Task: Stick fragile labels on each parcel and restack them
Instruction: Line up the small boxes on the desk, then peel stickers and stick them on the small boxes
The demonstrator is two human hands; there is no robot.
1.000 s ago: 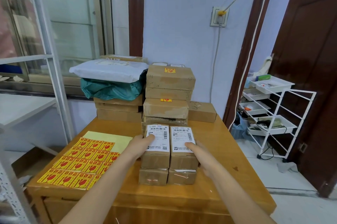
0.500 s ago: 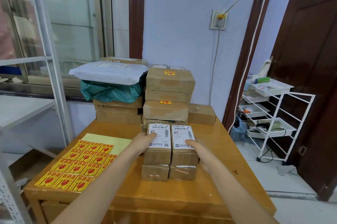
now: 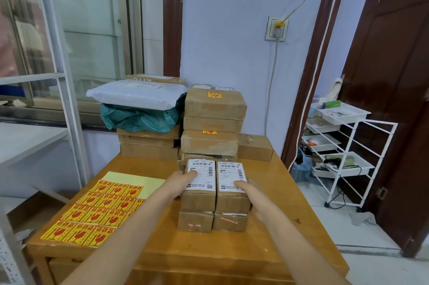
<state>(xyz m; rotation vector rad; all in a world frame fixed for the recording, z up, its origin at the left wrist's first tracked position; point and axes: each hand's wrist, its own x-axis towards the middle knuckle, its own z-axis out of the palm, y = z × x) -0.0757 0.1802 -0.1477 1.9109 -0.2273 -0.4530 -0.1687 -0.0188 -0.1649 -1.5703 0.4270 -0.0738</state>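
On the wooden table (image 3: 274,233), right of the label sheet (image 3: 92,212), I'm clasping the top two parcels (image 3: 216,189) — stiff, probably light cartons — left hand (image 3: 180,183) and right hand (image 3: 251,194) gripping their outer sides.

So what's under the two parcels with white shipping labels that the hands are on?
Two more small brown parcels, side by side on the wooden table. Only their front faces show; their tops are covered, so any fragile label there can't be seen.
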